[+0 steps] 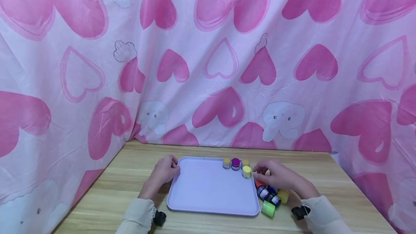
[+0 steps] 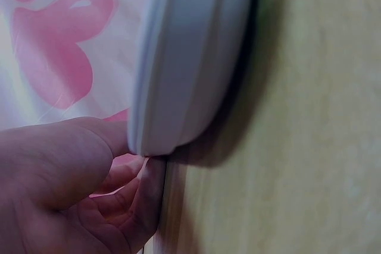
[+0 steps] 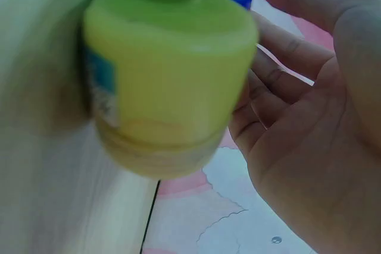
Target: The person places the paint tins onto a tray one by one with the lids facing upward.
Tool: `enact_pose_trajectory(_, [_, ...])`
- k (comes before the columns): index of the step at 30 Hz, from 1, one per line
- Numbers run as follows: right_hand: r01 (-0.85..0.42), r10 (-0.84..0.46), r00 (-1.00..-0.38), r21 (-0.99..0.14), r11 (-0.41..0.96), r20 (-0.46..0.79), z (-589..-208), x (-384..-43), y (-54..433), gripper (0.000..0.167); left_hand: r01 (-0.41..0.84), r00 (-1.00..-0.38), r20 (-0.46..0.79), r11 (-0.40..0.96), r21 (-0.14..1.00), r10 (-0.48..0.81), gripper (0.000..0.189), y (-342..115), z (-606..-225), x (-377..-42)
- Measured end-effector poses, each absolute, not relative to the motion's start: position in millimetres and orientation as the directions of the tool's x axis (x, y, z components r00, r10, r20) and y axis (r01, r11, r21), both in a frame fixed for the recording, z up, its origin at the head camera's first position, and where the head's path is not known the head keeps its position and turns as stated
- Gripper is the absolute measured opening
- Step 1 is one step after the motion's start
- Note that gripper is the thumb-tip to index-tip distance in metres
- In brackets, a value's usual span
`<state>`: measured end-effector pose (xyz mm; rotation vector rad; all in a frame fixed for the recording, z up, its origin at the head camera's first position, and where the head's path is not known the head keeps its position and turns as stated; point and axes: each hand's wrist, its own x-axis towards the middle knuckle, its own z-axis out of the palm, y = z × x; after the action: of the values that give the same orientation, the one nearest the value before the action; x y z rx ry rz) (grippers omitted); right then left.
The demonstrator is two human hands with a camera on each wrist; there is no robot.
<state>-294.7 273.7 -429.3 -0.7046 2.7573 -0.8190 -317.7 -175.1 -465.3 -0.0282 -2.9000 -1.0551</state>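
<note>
Pink-and-white cloth (image 1: 224,109) printed with hearts hangs behind and beside a wood-grain counter (image 1: 110,187), on which a pale lilac tray (image 1: 211,192) lies flat. The left hand (image 1: 164,170) pinches the tray's left edge, its thumb at the rim and its other fingers curled in close below. At the opposite side, the right hand (image 1: 276,172) is partly spread, thumb apart from the loosely bent fingers, close by the tray's far right corner; whether its fingertips touch a jar cannot be told.

Four small jars stand on the tray in that corner: an ochre one (image 1: 226,163), a purple-capped one (image 1: 235,164), a tan one (image 1: 245,163) and, nearer the person, a bright yellow one (image 1: 246,172). Just outside the tray's right edge, below the right hand, more jars cluster on the counter: an orange-red one (image 1: 260,183), dark ones (image 1: 262,192), a deep yellow one (image 1: 283,196) and a lime green one (image 1: 268,208) lying on its side. Pale sleeves (image 1: 136,217) cover both forearms, with a black device (image 1: 160,218) at each wrist.
</note>
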Motion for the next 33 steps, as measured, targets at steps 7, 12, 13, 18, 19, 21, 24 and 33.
enact_pose_trajectory(7, [-0.378, -0.512, -0.856, -0.591, 0.713, -0.070, -437.5, -293.7, 278.9, 0.023, 0.057, -0.997, 0.077, 0.768, 0.638, 0.010, 0.020, -175.0, -467.0, -317.3])
enact_pose_trajectory(12, [-0.373, -0.528, -0.844, -0.611, 0.698, -0.089, -441.2, -293.5, 281.4, 0.022, 0.074, -0.995, 0.095, 0.774, 0.629, 0.018, 0.019, -175.2, -466.7, -316.6])
enact_pose_trajectory(13, [-0.372, -0.531, -0.843, -0.615, 0.695, -0.090, -441.6, -293.3, 281.8, 0.022, 0.073, -0.995, 0.094, 0.773, 0.630, 0.017, 0.019, -175.1, -466.6, -316.6])
enact_pose_trajectory(18, [-0.373, -0.534, -0.841, -0.622, 0.688, -0.086, -442.2, -291.2, 282.4, 0.020, 0.061, -0.996, 0.085, 0.773, 0.631, 0.009, 0.019, -174.7, -465.8, -316.6])
enact_pose_trajectory(19, [-0.371, -0.531, -0.843, -0.622, 0.689, -0.086, -442.4, -290.9, 282.0, 0.020, 0.058, -0.997, 0.082, 0.773, 0.632, 0.008, 0.020, -174.6, -465.7, -316.5])
enact_pose_trajectory(21, [-0.367, -0.528, -0.845, -0.626, 0.688, -0.085, -442.6, -290.4, 281.5, 0.020, 0.056, -0.997, 0.079, 0.773, 0.632, 0.007, 0.020, -174.9, -465.9, -316.4])
enact_pose_trajectory(24, [-0.348, -0.514, -0.853, -0.634, 0.691, -0.091, -443.3, -290.3, 281.1, 0.022, 0.062, -0.997, 0.080, 0.775, 0.629, 0.015, 0.020, -174.8, -466.1, -316.1])
enact_pose_trajectory(33, [-0.289, -0.460, -0.882, -0.646, 0.706, -0.108, -443.9, -293.0, 283.7, 0.024, 0.048, -0.998, 0.066, 0.774, 0.631, 0.009, 0.019, -174.1, -466.6, -320.2])
